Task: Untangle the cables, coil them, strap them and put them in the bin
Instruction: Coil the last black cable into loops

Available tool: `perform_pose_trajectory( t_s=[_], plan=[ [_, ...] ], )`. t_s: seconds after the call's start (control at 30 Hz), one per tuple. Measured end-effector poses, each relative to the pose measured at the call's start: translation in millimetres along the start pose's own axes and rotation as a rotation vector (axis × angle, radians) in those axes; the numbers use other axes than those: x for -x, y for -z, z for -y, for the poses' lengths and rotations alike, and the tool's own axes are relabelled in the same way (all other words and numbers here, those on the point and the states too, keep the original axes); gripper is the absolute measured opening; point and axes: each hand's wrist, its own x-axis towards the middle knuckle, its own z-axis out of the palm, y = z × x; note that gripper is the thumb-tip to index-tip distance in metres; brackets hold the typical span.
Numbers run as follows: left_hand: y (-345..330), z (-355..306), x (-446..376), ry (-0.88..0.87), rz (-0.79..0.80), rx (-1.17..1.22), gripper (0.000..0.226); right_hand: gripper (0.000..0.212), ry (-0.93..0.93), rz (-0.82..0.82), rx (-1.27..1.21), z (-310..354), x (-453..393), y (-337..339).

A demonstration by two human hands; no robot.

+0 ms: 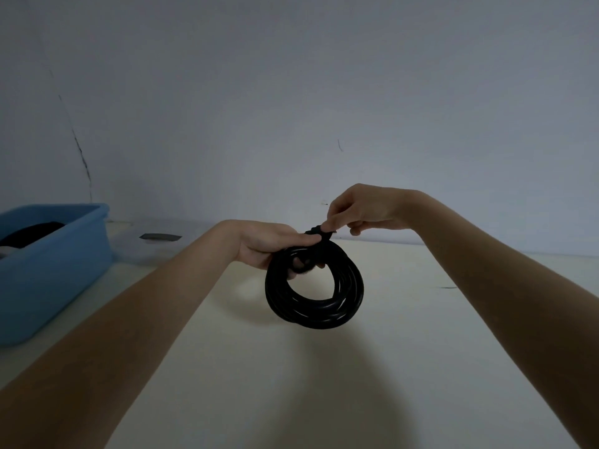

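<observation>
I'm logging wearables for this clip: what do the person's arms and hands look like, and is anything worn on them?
Both forearms are bare, with no sleeves in view. The left hand and right hand show no gloves, rings, watch or wristbands. No markings show, though the light is dim.

We're looking at a pale cream table (372, 367) w/ a blue bin (55, 273) sitting on its far-left side, dark stuff lying inside. A small grey flat piece (160, 237) is lying near the back edge.

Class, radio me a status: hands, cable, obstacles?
Left hand holds coiled cable above table. Right hand pinches strap. Path to bin clear.
</observation>
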Motion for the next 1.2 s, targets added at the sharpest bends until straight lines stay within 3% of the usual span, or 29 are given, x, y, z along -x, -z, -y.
perform_pose_trajectory(
  t_s=[0.1, 0.23, 0.4, 0.63, 0.8, 0.93, 1.07, 1.2],
  plan=[
    [-0.5, -0.5, -0.8, -0.027, 0.069, -0.017, 0.046, 0.012, 0.029, -0.018, -0.068, -1.3, 0.0, 1.2],
    [-1.9, -3.2, -4.0, -0.024, 0.160, -0.028, 0.084, 0.015, 0.047, 0.019, -0.117, 1.8, 0.6, -1.2],
    [-4.6, -4.1, -8.8, 0.016, 0.098, -0.049, 0.032, 0.015, 0.017, 0.049, -0.147, 5.3, 1.9, 2.4],
    [-19.0, -9.9, -7.9, 0.014, 0.155, -0.003, 0.011, 0.019, -0.076, -0.094, -0.230, 0.0, -9.1, -6.7],
    [-18.7, -11.4, -10.2, -0.018, 0.106, -0.008, 0.015, 0.015, -0.041, -0.106, -0.423, -6.0, -8.9, -10.7],
    [-18.4, -13.6, -9.6, -0.051, 0.061, -0.116, 0.016, 0.010, -0.117, -0.103, -0.525, -12.1, -5.2, -12.5],
    [-18.9, -14.4, -12.1, -0.023, -0.012, -0.321, 0.011, 0.015, -0.184, -0.057, -0.416, -16.7, -5.3, -23.6],
    [-25.6, -13.8, -16.2, -0.067, -0.118, -0.687, 0.017, 0.017, -0.204, -0.019, -0.313, -28.0, -7.0, -32.8]
  ],
)
